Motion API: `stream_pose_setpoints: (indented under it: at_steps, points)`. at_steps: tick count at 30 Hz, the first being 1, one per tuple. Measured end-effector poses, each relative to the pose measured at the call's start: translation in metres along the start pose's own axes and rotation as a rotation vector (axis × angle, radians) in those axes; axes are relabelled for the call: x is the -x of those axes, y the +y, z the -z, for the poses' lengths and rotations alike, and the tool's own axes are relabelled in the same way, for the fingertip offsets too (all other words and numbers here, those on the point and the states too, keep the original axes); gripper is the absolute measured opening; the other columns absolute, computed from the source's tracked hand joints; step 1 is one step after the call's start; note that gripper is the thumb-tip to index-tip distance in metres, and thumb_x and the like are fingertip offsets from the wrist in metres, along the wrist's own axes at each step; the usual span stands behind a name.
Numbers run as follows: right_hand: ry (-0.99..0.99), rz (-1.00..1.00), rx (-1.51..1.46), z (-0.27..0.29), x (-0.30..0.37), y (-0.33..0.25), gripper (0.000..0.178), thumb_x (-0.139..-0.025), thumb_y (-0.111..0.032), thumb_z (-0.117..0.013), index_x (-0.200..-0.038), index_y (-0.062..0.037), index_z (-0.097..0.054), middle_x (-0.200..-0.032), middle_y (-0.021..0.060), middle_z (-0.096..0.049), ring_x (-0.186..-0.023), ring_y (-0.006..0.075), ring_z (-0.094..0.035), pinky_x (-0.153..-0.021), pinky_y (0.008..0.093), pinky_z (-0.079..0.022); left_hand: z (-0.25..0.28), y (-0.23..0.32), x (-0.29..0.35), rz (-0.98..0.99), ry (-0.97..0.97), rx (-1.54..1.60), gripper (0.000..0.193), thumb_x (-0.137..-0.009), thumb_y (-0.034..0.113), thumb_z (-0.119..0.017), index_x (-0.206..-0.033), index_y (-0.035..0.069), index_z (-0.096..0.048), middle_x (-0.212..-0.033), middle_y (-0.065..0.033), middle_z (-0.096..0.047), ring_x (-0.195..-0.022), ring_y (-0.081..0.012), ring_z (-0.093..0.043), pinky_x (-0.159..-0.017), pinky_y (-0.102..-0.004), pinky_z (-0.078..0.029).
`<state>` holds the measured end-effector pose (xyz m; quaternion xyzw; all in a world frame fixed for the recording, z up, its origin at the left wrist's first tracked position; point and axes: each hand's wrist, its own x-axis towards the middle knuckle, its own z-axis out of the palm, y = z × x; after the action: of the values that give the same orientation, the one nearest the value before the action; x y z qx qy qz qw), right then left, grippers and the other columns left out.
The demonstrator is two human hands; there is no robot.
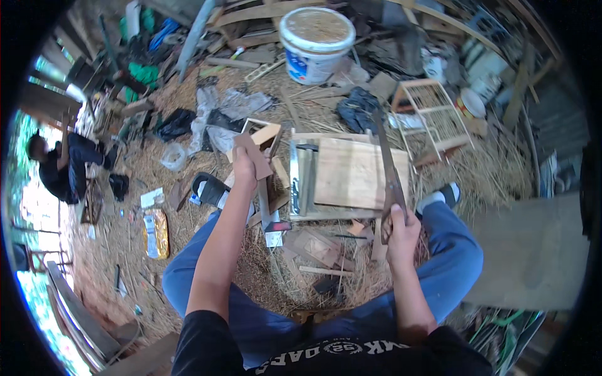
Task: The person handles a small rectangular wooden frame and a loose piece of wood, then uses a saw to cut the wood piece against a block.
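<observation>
My left hand [244, 169] is closed around a flat reddish-brown piece of board [253, 155], raised above a small open wooden box frame [264, 191]. My right hand [402, 233] grips a long, dark, rusty metal blade tool [390, 166] by its lower end. The blade points away from me, and its exact kind is unclear. Beneath it, a pale wooden board [351, 172] lies on a low wooden frame between my feet. A long metal blade [294, 178] with a dark handle rests along the frame's left side.
Wood offcuts [316, 247] and straw cover the ground before me. A white bucket [316, 47] stands at the back, near a slatted wooden rack [433, 119]. At the far left another person [69, 160] sits. A grey sheet [527, 250] lies to the right.
</observation>
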<state>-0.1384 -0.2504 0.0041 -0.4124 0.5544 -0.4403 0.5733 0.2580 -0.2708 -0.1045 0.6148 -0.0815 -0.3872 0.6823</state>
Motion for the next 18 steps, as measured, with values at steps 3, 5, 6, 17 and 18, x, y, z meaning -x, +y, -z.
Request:
stream_pose_setpoints:
  at_steps: [3,5,6,17,18]
  points:
    - [-0.048,-0.016,-0.165,0.019,0.007,-0.007,0.026,-0.104,-0.024,-0.065,-0.084,-0.0081,-0.060,-0.062,-0.0073,-0.048,-0.049,0.0038,-0.042,-0.045,0.0246,-0.030,-0.033,-0.013,0.021,-0.352,-0.056,-0.457,0.036,-0.105,0.029,-0.044,-0.117,0.002,-0.064,-0.094,-0.0159,-0.071,-0.091,-0.0311,-0.073,-0.079,-0.0416,-0.057]
    - [0.019,0.021,-0.137,0.046,0.005,-0.008,0.027,-0.103,-0.025,-0.065,-0.084,-0.0062,-0.063,-0.063,-0.0075,-0.050,-0.052,0.0030,-0.042,-0.046,0.0255,-0.029,-0.099,-0.028,0.062,-0.582,-0.250,-0.822,0.032,-0.103,0.023,-0.053,-0.120,-0.001,-0.064,-0.102,-0.0233,-0.071,-0.095,-0.0378,-0.072,-0.086,-0.0430,-0.055]
    - [0.071,0.017,-0.123,0.063,0.001,-0.004,0.028,-0.103,-0.025,-0.066,-0.084,-0.0058,-0.064,-0.064,-0.0075,-0.051,-0.052,0.0029,-0.043,-0.047,0.0258,-0.030,-0.138,-0.024,0.101,-0.559,-0.404,-0.880,0.033,-0.102,0.020,-0.057,-0.124,-0.003,-0.063,-0.111,-0.0293,-0.071,-0.097,-0.0433,-0.071,-0.090,-0.0453,-0.054]
    - [0.259,0.060,0.321,0.172,-0.003,0.033,0.041,-0.095,-0.040,-0.069,-0.085,-0.0002,-0.070,-0.065,0.0187,-0.062,-0.058,0.0294,-0.061,-0.062,0.0440,-0.047,-0.272,-0.129,0.175,-0.821,-0.445,-1.544,0.042,-0.100,0.025,-0.057,-0.140,0.016,-0.063,-0.157,-0.0193,-0.042,-0.142,-0.0391,-0.039,-0.116,-0.0525,-0.032]
    - [0.267,0.050,0.313,0.176,-0.004,0.036,0.041,-0.095,-0.040,-0.069,-0.085,-0.0002,-0.070,-0.065,0.0187,-0.062,-0.058,0.0294,-0.061,-0.062,0.0440,-0.047,-0.271,-0.137,0.179,-0.824,-0.456,-1.554,0.042,-0.100,0.025,-0.057,-0.140,0.016,-0.063,-0.157,-0.0193,-0.042,-0.142,-0.0391,-0.039,-0.116,-0.0525,-0.032]
